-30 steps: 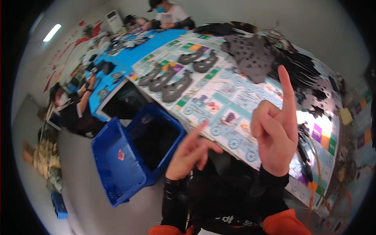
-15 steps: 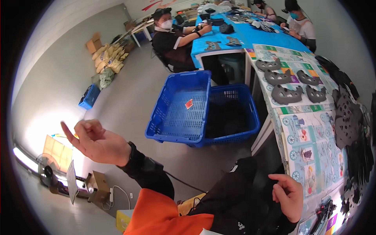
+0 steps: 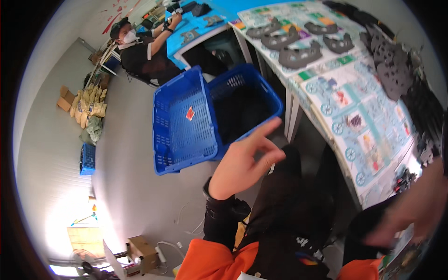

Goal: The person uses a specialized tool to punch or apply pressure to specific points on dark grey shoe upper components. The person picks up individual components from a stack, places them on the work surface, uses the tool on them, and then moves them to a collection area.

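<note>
My left hand (image 3: 247,163) hangs in the air over the near edge of the blue crates, empty, its index finger stretched out, the thumb apart and the other fingers partly bent. At the far right, low over the table's near end, my right hand (image 3: 413,205) is smeared by motion and its fingers cannot be made out. Small black parts (image 3: 405,179) lie close to it. Several dark grey curved pieces with cut-out holes, one of them a large piece (image 3: 301,55), rest on the patterned tablecloth (image 3: 326,100) farther off.
A blue crate (image 3: 161,135) with a red-and-white scrap tilts against another blue crate (image 3: 275,105) holding black material. Dark perforated sheets (image 3: 392,70) line the table's right side. A masked person (image 3: 147,58) sits at the blue-covered table (image 3: 224,11). Sacks (image 3: 86,105) stand by the left wall.
My left hand has swung right, from over the floor to before the crates. My right hand has moved right to the table's near end. The view has shifted.
</note>
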The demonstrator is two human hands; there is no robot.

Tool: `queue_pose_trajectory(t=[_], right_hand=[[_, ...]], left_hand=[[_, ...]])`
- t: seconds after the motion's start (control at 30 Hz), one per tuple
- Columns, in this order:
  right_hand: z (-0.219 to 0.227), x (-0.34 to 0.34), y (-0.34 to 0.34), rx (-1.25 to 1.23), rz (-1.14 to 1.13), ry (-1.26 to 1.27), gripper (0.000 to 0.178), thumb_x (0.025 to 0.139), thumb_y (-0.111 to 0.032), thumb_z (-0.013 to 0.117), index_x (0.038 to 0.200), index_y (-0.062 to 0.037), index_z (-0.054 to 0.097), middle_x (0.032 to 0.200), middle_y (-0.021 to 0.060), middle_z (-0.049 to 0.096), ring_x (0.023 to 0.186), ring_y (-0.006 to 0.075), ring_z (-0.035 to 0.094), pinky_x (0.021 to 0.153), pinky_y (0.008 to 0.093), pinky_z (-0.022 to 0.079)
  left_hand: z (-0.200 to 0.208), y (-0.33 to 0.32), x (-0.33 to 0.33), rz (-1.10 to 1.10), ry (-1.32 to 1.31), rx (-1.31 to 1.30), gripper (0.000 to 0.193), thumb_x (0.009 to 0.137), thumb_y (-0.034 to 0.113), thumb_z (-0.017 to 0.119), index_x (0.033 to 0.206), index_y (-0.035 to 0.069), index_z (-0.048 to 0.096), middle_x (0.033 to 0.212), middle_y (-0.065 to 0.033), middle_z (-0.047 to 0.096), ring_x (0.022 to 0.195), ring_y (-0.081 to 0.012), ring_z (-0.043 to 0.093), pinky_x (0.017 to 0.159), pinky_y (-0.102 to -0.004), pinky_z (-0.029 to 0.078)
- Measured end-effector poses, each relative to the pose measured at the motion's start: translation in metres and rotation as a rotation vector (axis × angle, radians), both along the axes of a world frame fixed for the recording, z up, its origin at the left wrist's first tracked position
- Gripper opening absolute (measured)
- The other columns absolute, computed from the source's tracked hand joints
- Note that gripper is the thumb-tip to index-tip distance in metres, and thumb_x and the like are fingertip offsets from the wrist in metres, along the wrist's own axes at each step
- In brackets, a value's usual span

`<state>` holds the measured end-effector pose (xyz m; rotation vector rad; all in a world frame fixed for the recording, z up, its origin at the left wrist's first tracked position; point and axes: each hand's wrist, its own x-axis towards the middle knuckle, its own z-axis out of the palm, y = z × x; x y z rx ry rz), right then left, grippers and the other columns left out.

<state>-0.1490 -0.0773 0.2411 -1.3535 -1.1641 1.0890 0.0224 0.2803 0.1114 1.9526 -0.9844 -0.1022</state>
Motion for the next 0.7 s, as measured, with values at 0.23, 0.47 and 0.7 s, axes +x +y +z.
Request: queue_pose_trajectory(t=[0.23, 0.47, 0.7], right_hand=[[-0.053, 0.015, 0.146, 0.465, -0.607, 0.869, 0.123, 0.091, -0.095, 0.010, 0.168, -0.0026, -0.017, 0.060, 0.0003, 0.043, 0.051, 0.0154, 0.047, 0.127, 0.0688, 0.011], [-0.107, -0.021, 0.110, 0.288, -1.068, 0.611, 0.063, 0.115, -0.038, 0.043, 0.156, 0.0102, 0.043, 0.072, 0.0034, 0.057, 0.072, 0.0167, 0.063, 0.121, 0.0421, 0.038], [-0.183, -0.092, 0.076, 0.011, -2.247, -0.112, 0.020, 0.102, 0.001, 0.064, 0.121, -0.0019, 0.069, 0.094, -0.0020, 0.064, 0.081, 0.0022, 0.055, 0.070, 0.0204, 0.042]], left_hand=[[-0.024, -0.027, 0.019, 0.477, -0.201, -0.302, 0.040, 0.105, 0.008, 0.064, 0.145, 0.004, 0.062, 0.075, -0.0033, 0.070, 0.071, -0.0094, 0.063, 0.069, -0.0275, 0.050], [-0.062, -0.053, 0.012, 0.269, 0.049, -0.220, 0.023, 0.102, 0.010, 0.067, 0.124, 0.006, 0.073, 0.080, -0.0087, 0.075, 0.076, -0.0219, 0.072, 0.076, -0.0353, 0.053], [-0.067, -0.116, -0.001, -0.038, 0.113, -0.174, 0.014, 0.101, 0.005, 0.067, 0.112, 0.001, 0.074, 0.085, -0.0094, 0.073, 0.074, -0.0165, 0.069, 0.071, -0.0309, 0.052]])
